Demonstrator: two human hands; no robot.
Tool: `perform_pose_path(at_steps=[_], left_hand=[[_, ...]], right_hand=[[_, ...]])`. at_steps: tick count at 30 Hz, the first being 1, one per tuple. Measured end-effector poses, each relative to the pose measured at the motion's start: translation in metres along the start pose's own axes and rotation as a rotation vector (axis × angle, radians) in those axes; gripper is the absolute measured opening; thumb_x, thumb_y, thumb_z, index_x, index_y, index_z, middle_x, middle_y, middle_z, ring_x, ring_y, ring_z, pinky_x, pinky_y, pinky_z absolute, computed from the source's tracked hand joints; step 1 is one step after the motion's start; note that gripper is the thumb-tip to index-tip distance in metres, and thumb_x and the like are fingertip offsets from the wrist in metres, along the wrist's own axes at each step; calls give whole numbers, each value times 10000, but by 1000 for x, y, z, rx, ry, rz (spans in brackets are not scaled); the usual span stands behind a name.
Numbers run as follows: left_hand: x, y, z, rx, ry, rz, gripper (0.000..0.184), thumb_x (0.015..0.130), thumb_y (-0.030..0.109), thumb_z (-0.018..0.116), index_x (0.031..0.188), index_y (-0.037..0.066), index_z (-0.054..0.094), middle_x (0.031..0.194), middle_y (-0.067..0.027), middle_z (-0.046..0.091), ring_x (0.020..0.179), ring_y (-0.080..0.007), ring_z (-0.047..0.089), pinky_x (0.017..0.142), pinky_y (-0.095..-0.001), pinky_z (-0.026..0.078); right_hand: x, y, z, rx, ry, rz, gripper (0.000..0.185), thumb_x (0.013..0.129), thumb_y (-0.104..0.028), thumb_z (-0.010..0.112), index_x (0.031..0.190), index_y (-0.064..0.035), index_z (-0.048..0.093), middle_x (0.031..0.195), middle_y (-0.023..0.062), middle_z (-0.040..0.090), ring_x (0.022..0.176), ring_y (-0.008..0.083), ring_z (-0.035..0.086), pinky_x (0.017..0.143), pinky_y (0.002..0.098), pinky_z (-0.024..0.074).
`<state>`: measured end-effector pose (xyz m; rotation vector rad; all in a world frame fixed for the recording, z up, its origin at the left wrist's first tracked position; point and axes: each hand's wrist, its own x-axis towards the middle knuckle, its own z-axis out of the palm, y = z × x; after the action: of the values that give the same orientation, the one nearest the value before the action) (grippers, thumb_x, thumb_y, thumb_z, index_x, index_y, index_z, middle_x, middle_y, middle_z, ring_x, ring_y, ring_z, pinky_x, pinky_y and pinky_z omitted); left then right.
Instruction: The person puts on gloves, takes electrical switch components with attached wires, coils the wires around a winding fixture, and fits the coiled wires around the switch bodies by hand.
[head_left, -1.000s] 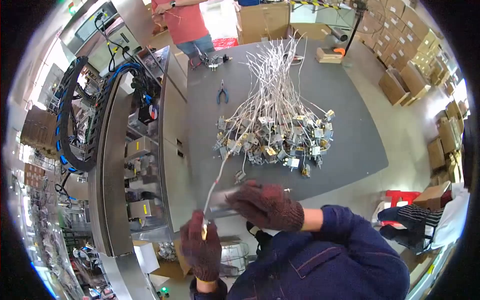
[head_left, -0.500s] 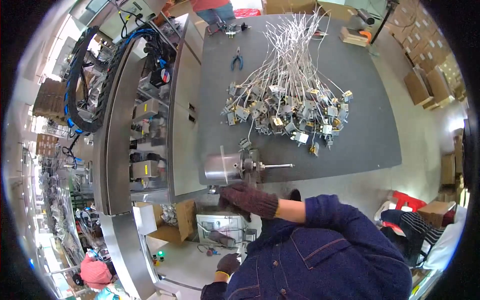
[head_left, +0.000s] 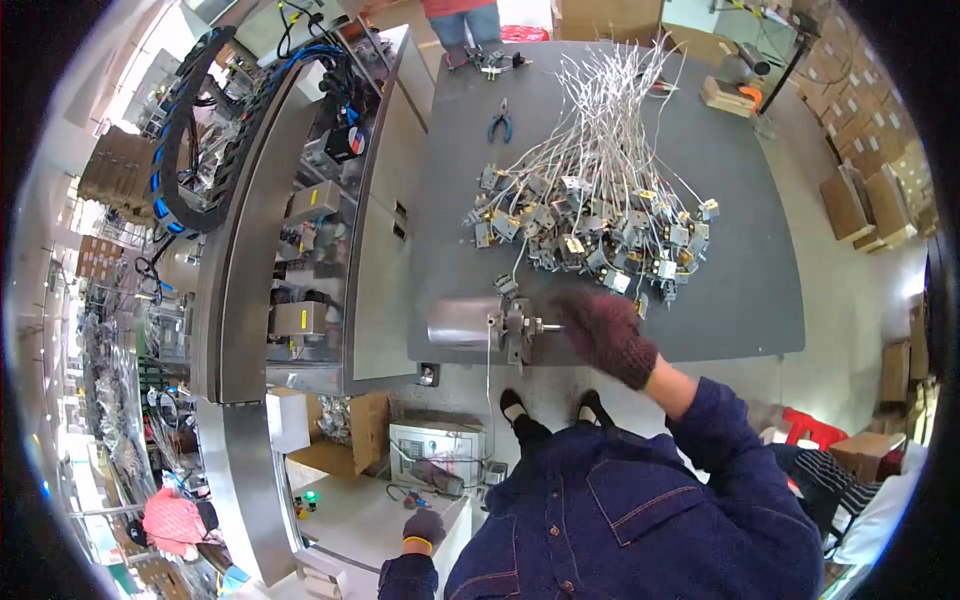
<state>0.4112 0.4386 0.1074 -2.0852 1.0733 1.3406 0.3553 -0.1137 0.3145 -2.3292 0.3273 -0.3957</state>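
My right hand, in a dark maroon knit glove, is over the rod end of a metal cylinder device at the table's front edge. Motion blurs its fingers, and the glove hides part of the rod. From the device a thin white wire hangs down past the table edge. Beyond my right hand lies a heap of small metal switch-like parts with long white wires. My left hand, gloved too, is low over a white surface, close to a small blue-and-red item; its fingers are indistinct.
Blue-handled pliers lie on the dark tabletop. A metal machine frame stands left. Below are an open cardboard box and a white control box. Another person stands at the far edge.
My right hand has moved from below the cylinder to its rod end at the right. The white wire now hangs downward from the device. My left hand has shifted slightly left and the view has tilted.
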Motion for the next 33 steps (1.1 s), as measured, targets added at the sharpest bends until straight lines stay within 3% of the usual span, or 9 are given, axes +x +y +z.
perform_pose_path(at_steps=[3, 6, 12, 16, 18, 19, 21, 24, 33], left_hand=[[25, 5, -6, 196, -21, 174, 285, 769, 289, 536, 921, 115, 704, 923, -131, 688, 818, -358, 656, 720, -474, 514], [2, 55, -79, -77, 89, -27, 292, 764, 295, 522, 888, 112, 713, 951, -154, 678, 847, -346, 651, 777, -465, 494], [44, 111, -148, -340, 407, 210, 273, 795, 185, 456, 926, 77, 671, 908, -208, 638, 895, -379, 609, 842, -440, 492], [46, 138, -227, -727, 739, 346, 328, 827, 232, 518, 1104, 76, 602, 909, -193, 626, 865, -344, 614, 813, -411, 500], [109, 140, -218, -771, 909, 590, 364, 832, 232, 568, 1164, 82, 581, 892, -142, 619, 827, -289, 602, 791, -372, 500], [150, 131, -210, -616, 1112, 812, 380, 829, 227, 591, 1182, 86, 578, 880, -102, 614, 804, -247, 591, 776, -350, 497], [66, 144, -318, -1485, 430, 646, 407, 840, 205, 617, 1218, 72, 547, 930, -52, 612, 821, -174, 582, 743, -317, 494], [63, 149, -363, -1596, 703, 881, 443, 823, 201, 644, 1216, 38, 521, 989, -45, 614, 829, -132, 582, 707, -306, 501], [34, 149, -361, -1965, 722, 744, 406, 818, 234, 680, 1152, 37, 559, 923, -70, 639, 761, -144, 611, 667, -303, 518]], right_hand=[[-17, 58, 52, -457, -386, 93, 267, 806, -292, 621, 934, -59, 647, 808, 200, 629, 745, 345, 628, 696, 453, 495], [-21, 25, 12, 44, -575, -467, 361, 871, -394, 567, 979, -57, 637, 802, 208, 627, 717, 327, 624, 699, 447, 506], [62, 74, -13, -759, -320, -54, 218, 845, -235, 542, 917, -55, 641, 777, 182, 622, 677, 340, 622, 599, 408, 493], [2, 32, 23, -489, -507, -342, 406, 829, -344, 584, 1127, -69, 602, 1012, 217, 619, 992, 330, 596, 904, 452, 444], [46, -45, -60, -309, -928, 85, 432, 855, -380, 596, 1182, -97, 577, 848, 179, 664, 808, 278, 666, 748, 445, 516], [58, -31, -69, -340, -804, 85, 403, 845, -370, 601, 1144, -100, 591, 857, 165, 664, 807, 286, 662, 738, 449, 509], [59, 71, -24, -536, -487, -59, 347, 823, -350, 613, 1068, -104, 619, 875, 137, 666, 804, 301, 654, 717, 456, 496], [55, 131, 34, -786, -387, -37, 286, 797, -328, 627, 976, -106, 647, 879, 119, 663, 800, 321, 645, 692, 466, 482], [72, 11, -77, -420, -253, -292, 263, 806, -320, 627, 741, -70, 579, 618, 120, 586, 574, 301, 605, 509, 415, 454]])
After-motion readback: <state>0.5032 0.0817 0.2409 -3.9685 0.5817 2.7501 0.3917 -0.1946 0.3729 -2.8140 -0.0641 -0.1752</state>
